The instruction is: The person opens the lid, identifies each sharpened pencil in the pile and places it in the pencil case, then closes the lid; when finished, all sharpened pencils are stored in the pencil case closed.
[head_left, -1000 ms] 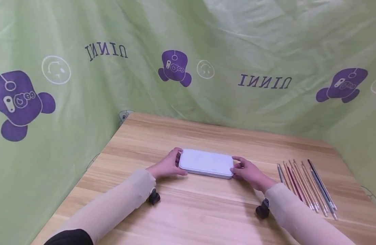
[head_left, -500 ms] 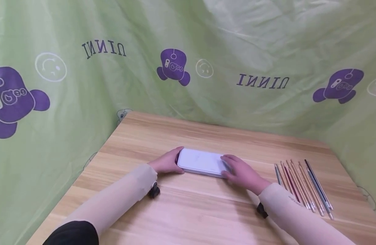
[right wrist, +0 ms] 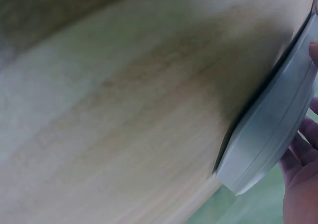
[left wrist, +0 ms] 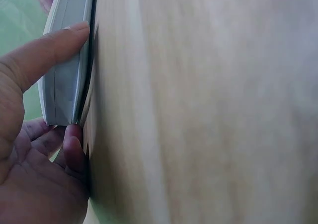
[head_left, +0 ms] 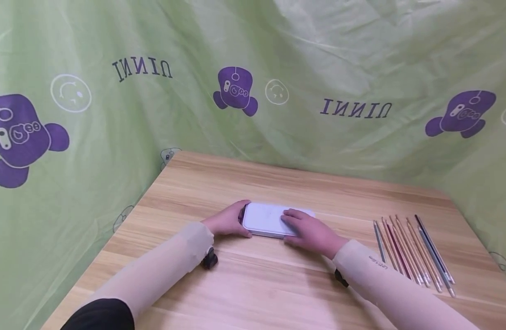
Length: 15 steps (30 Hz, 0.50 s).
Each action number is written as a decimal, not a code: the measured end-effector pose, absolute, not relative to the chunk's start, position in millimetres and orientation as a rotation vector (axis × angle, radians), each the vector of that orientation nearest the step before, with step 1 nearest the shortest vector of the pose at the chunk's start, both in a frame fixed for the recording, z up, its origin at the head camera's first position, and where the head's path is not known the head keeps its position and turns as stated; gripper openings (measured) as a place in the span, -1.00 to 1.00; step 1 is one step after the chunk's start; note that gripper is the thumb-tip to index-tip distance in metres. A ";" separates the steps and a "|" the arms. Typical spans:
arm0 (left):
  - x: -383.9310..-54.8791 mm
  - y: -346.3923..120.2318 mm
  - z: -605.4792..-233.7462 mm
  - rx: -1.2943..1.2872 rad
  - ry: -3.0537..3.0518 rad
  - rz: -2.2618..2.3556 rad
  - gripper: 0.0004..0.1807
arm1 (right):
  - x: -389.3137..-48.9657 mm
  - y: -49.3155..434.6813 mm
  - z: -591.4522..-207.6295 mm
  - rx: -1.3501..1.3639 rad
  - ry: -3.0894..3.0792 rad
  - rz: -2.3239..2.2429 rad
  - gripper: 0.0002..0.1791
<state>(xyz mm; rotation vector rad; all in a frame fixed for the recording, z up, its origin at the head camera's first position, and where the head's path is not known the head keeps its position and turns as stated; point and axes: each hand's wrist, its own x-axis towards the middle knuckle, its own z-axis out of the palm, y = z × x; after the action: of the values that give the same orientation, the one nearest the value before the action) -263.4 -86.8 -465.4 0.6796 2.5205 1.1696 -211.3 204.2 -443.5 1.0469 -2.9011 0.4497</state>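
Note:
A white, flat pencil case [head_left: 265, 218] with rounded corners lies shut on the wooden table. My left hand [head_left: 228, 220] grips its left end, with the thumb along the front side and the other fingers bent round the end. In the left wrist view, that thumb [left wrist: 59, 47] presses the grey side wall. My right hand [head_left: 312, 232] lies over the right part of the lid, fingers on top and thumb at the front side. The right wrist view shows the case's grey side [right wrist: 268, 134] with a seam along it; the hand is partly cut off at the edge.
Several pencils, one of them dark [head_left: 435, 250], lie side by side at the right of the table [head_left: 253, 284], near my right forearm. A green curtain [head_left: 195, 110] with purple prints hangs behind the table and along its sides.
My right hand has slid left from the right end of the pencil case onto its lid. The left hand keeps its hold on the left end, and the case stays about where it was.

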 end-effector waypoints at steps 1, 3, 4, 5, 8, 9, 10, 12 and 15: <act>-263.2 -86.2 -466.3 0.675 2.518 1.177 0.21 | -211.5 204.4 -444.5 1.051 -2.896 0.427 -0.29; -263.5 -85.2 -468.1 0.672 2.500 1.203 0.20 | -211.9 205.2 -445.9 1.059 -2.884 0.391 -0.29; -263.5 -84.8 -468.3 0.671 2.489 1.216 0.20 | -211.8 205.6 -446.0 1.065 -2.878 0.379 -0.30; -263.7 -84.4 -468.2 0.675 2.472 1.228 0.19 | -211.8 206.1 -445.8 1.075 -2.871 0.364 -0.30; -262.8 -83.6 -463.9 0.688 2.439 1.233 0.15 | -210.3 207.4 -442.7 1.120 -2.854 0.319 -0.31; -262.5 -83.4 -462.3 0.689 2.433 1.231 0.14 | -209.6 207.8 -441.3 1.139 -2.847 0.301 -0.32; -262.4 -82.8 -460.9 0.686 2.425 1.231 0.13 | -209.1 208.1 -440.2 1.158 -2.840 0.284 -0.33; -262.1 -81.9 -459.9 0.668 2.413 1.239 0.14 | -208.5 209.0 -438.8 1.196 -2.819 0.250 -0.34; -263.0 -79.6 -463.1 0.629 2.411 1.258 0.15 | -209.3 211.4 -439.0 1.241 -2.777 0.206 -0.37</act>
<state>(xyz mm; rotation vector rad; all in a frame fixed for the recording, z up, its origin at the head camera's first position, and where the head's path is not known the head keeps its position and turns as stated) -263.0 -79.6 -463.1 0.6286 2.4113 1.2575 -209.3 211.4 -439.0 1.2407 -2.7768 0.2062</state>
